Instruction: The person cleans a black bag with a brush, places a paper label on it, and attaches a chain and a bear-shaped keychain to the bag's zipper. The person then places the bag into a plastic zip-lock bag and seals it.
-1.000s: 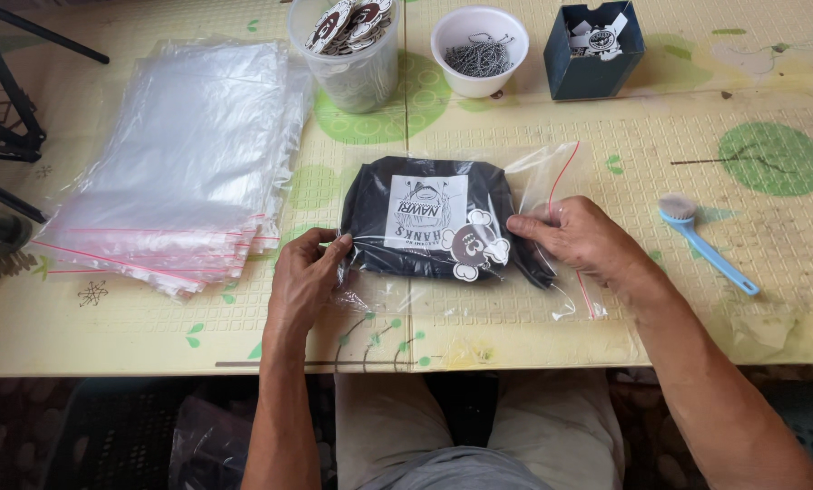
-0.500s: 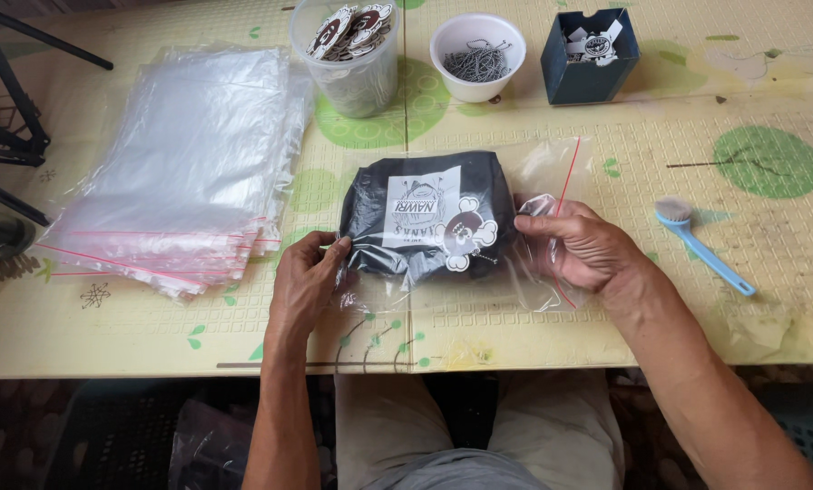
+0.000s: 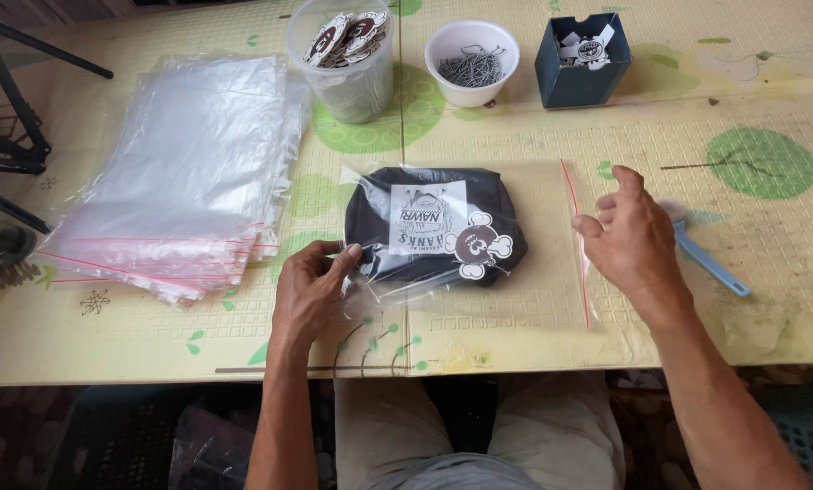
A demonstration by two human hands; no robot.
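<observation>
Left hand (image 3: 314,289) pinches the near left corner of a clear zip-top plastic bag (image 3: 533,272), thumb and fingertips closed on the film. Right hand (image 3: 631,238) rests at the bag's right end, beside its red seal strip, fingers loosely open and gripping nothing. Inside the bag, toward its left half, lies a folded black garment (image 3: 429,249) with a white printed label and a brown-and-white cartoon sticker on top. The bag lies flat on the yellow-green patterned worktop (image 3: 515,145), near its front edge. A stack of empty clear bags (image 3: 189,172) sits to the left. At the far side stand a clear tub of stickers (image 3: 347,54), a white bowl of small metal pieces (image 3: 472,56) and a dark blue box (image 3: 583,62). A blue scoop (image 3: 710,263) lies just right of the right hand.
</observation>
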